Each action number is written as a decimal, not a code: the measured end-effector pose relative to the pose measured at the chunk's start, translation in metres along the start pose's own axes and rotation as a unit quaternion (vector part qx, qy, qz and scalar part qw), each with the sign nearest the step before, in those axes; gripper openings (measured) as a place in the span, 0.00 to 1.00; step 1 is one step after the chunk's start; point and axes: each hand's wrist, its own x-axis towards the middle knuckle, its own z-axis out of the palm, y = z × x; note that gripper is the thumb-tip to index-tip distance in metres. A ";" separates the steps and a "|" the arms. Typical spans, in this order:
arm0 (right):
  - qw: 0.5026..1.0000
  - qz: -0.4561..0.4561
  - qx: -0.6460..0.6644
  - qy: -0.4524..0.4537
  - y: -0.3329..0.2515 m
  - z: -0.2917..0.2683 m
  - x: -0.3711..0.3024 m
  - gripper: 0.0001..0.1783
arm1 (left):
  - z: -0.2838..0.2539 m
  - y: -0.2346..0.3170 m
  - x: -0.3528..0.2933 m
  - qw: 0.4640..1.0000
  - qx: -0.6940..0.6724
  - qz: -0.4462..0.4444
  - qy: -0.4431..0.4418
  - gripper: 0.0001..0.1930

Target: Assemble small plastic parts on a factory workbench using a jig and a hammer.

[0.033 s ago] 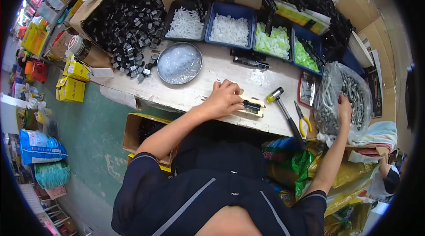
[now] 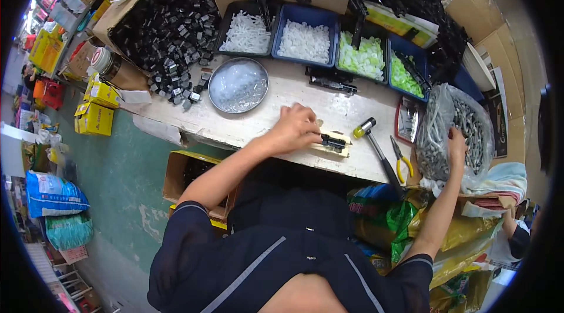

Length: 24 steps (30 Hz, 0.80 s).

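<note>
Left bare hand point(image 2: 295, 131) shifted slightly leftward at the cream rectangular block point(image 2: 345, 152); right bare hand point(image 2: 457, 147) unmoved at the clear plastic bag of grey, metallic-looking pieces point(image 2: 432, 131).
Item: slim, glossy black part point(image 2: 333, 142), lying in the block near the bench's front edge, just left of the yellow-and-black-headed hammer point(image 2: 364, 127). Left fingers curled at the block's left end; whether clasping or merely resting, I cannot tell from where I stand. Right fingertips dip among the bagged pieces; their hold cannot be told either. Handling, by my estimate: black part light, stiff, somewhat slippery, best pinched across its long sides; block rigid, best steadied by its ends; bagged pieces small, hard, likely to slide.
</note>
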 end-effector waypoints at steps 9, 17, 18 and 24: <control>0.999 0.009 -0.032 -0.003 -0.020 -0.016 -0.007 0.12 | -0.114 -0.141 0.086 0.907 0.287 -0.238 0.196 0.09; 0.998 -0.029 -0.039 -0.045 -0.010 -0.017 -0.008 0.10 | -0.129 -0.191 0.102 0.942 0.179 -0.257 0.122 0.09; 0.998 -0.040 -0.031 -0.025 -0.013 -0.021 -0.014 0.09 | -0.137 -0.181 0.100 0.946 0.076 -0.280 0.142 0.09; 0.978 -0.024 0.206 -0.009 0.010 -0.019 -0.017 0.09 | -0.156 -0.159 0.075 0.897 -0.169 -0.325 0.247 0.08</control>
